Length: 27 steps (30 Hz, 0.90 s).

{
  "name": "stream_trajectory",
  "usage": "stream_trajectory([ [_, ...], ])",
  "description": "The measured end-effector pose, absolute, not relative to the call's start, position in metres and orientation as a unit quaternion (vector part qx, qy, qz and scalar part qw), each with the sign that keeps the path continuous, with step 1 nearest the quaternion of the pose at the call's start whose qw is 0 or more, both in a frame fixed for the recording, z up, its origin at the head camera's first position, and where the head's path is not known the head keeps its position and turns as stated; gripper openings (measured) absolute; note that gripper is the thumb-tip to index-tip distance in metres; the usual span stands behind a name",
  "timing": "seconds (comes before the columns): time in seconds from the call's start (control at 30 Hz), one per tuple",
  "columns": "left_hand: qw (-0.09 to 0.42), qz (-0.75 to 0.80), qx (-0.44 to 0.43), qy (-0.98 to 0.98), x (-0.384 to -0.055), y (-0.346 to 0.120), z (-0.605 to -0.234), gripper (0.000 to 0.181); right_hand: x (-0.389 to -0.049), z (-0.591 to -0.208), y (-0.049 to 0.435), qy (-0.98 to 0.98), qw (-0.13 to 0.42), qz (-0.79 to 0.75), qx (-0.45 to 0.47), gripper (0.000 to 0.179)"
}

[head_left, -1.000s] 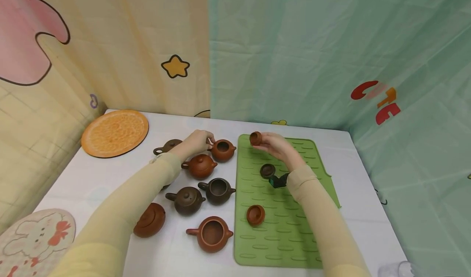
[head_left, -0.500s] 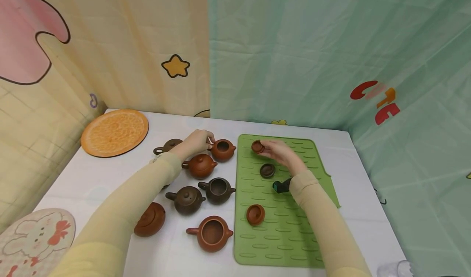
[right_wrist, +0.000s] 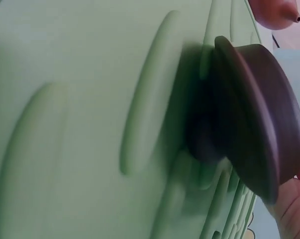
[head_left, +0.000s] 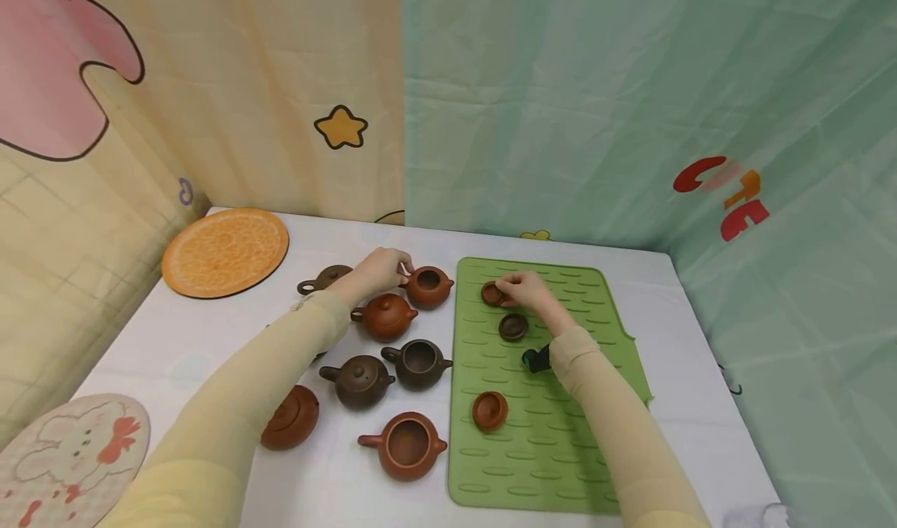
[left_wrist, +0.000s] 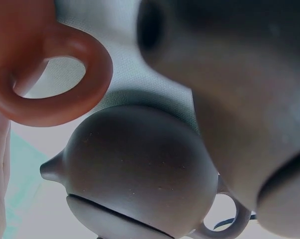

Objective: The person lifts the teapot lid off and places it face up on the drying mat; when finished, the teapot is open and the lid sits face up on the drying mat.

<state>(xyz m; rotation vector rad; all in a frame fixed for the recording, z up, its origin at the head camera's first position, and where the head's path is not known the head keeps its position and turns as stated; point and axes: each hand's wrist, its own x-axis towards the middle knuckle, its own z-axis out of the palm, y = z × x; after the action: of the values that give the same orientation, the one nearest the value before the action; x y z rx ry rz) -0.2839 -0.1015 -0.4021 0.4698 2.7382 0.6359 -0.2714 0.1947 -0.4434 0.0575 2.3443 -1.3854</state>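
In the head view, my left hand (head_left: 381, 269) is at the back of the pot group, its fingers pinching the handle side of a lidless reddish-brown teapot (head_left: 429, 286). My right hand (head_left: 529, 290) holds a small reddish-brown teapot lid (head_left: 492, 293) by its edge, low over the back left of the green mat (head_left: 561, 466). Just in front of that lid, a dark brown lid (head_left: 514, 326) lies upside down; the right wrist view shows the dark lid (right_wrist: 259, 119) tipped on its knob. Another reddish lid (head_left: 489, 411) lies nearer the front of the mat.
Lidded teapots, one reddish (head_left: 385, 316) and one dark (head_left: 360, 382), stand left of the mat. Two open pots, one dark (head_left: 419, 364) and one reddish (head_left: 408, 445), stand along its edge. An orange round mat (head_left: 226, 252) lies back left, a rabbit-print mat (head_left: 77, 458) front left.
My right hand has brought the reddish lid down from above the mat to close over its surface, tilting it flatter. My left hand stays at the open reddish teapot.
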Motion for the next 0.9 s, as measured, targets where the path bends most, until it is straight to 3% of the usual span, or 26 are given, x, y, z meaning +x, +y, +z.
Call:
stream_trajectory([
  [0.63,0.149,0.232,0.185,0.943,-0.284,-0.106,-0.403,0.023,-0.263,-0.435,0.197,0.853,0.201,-0.480,0.036,0.044],
  [0.9,0.121,0.257,0.208,0.936,-0.279,-0.126,-0.385,0.031,-0.260,-0.423,0.204,0.857,0.192,-0.477,0.032,0.046],
])
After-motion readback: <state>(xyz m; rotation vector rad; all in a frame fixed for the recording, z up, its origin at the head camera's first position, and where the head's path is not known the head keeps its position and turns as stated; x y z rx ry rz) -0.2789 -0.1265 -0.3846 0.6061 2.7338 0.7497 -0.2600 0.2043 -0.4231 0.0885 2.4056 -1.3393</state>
